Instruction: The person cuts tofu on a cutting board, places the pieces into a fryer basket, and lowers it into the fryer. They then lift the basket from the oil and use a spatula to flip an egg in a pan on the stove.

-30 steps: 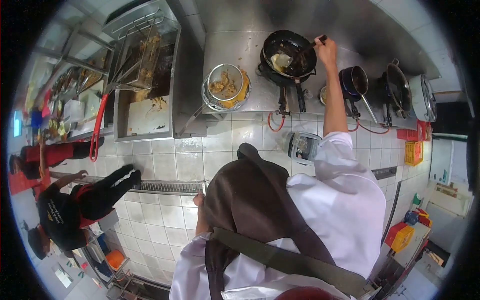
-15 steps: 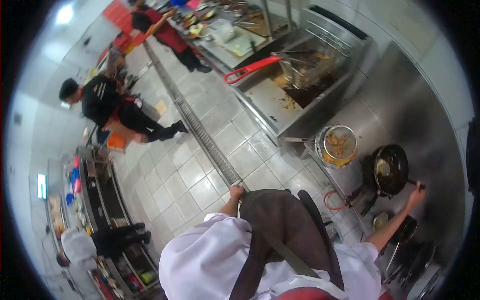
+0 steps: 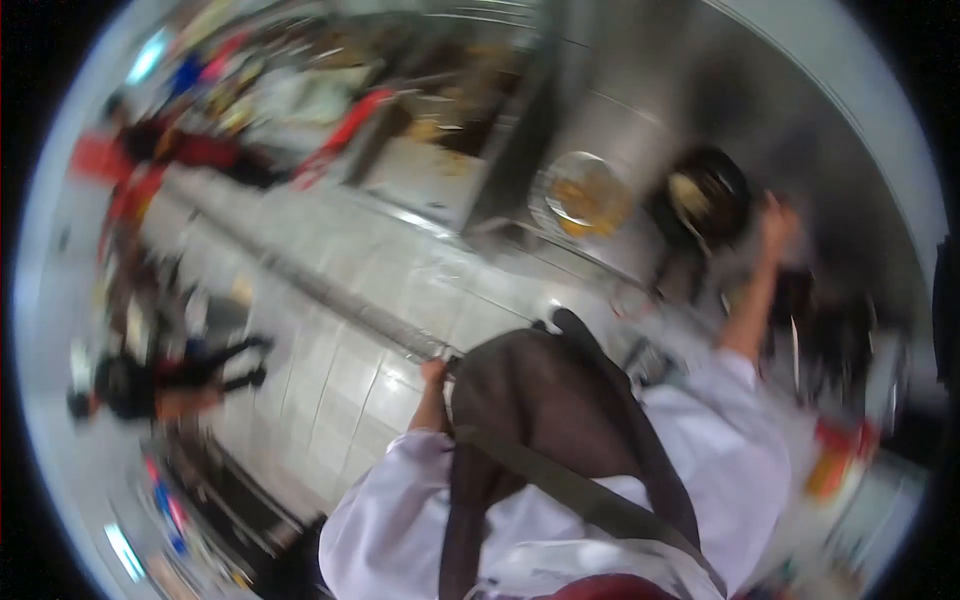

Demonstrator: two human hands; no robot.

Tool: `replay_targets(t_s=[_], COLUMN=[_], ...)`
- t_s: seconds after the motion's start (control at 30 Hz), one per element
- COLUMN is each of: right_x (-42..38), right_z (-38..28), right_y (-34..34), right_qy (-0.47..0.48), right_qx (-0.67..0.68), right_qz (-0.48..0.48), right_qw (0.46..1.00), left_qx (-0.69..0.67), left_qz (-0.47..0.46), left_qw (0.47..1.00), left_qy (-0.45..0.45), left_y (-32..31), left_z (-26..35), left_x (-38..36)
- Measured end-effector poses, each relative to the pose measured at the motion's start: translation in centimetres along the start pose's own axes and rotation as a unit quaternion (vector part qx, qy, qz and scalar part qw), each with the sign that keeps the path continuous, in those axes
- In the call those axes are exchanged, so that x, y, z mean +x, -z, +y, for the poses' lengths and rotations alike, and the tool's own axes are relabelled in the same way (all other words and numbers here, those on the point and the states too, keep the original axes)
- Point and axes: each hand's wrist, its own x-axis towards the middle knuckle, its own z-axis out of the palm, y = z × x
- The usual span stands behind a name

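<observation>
Though blurred, right hand (image 3: 775, 218) seemingly beside wok (image 3: 703, 197).

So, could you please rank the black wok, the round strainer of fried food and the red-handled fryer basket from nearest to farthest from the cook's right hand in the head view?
From the right hand:
1. Black wok, just left of the hand on the counter.
2. Round strainer, further left, beside the wok.
3. Red-handled fryer basket, far left, at the fryer; blurred.

Showing, through heavy blur: one wok (image 3: 706, 196), one strainer bowl (image 3: 580, 196), two hands, right (image 3: 776, 222) and left (image 3: 434, 374); two other people.
</observation>
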Motion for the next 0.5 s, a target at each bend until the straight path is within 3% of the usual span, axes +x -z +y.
replay_targets(t_s=[0.03, 0.07, 0.13, 0.23, 0.33, 0.43, 0.5], right_x=[0.2, 0.9, 0.8, 1.2, 1.1, 0.4, 0.5], right_z=[-4.6, -3.2, -5.8, -5.1, -5.5, -5.3, -4.8], right_y=[4.1, 3.3, 4.9, 3.5, 4.3, 2.8, 2.8], right_qy=[-0.163, -0.252, -0.223, -0.249, -0.249, -0.25, -0.245], right_qx=[0.159, 0.188, 0.166, 0.312, 0.279, 0.258, 0.251], right_qz=[0.072, -0.02, 0.028, 0.018, 0.036, 0.028, 0.022], right_qw=[0.971, 0.949, 0.96, 0.917, 0.927, 0.933, 0.936], left_qx=[-0.032, -0.057, -0.092, -0.103, -0.161, -0.123, -0.139], left_qz=[0.007, 0.007, 0.011, 0.001, -0.016, 0.013, -0.049], left_qw=[0.999, 0.998, 0.996, 0.995, 0.986, 0.992, 0.986], left_qy=[-0.01, -0.016, -0.011, -0.015, -0.036, 0.036, -0.079], left_y=[0.7, 1.8, 4.0, 4.9, 3.9, 4.4, 3.9], left_z=[-0.1, 0.8, 2.6, 2.9, 2.5, 3.2, 1.6], left_x=[0.2, -0.5, -1.5, -2.6, -1.8, -2.5, -1.9])
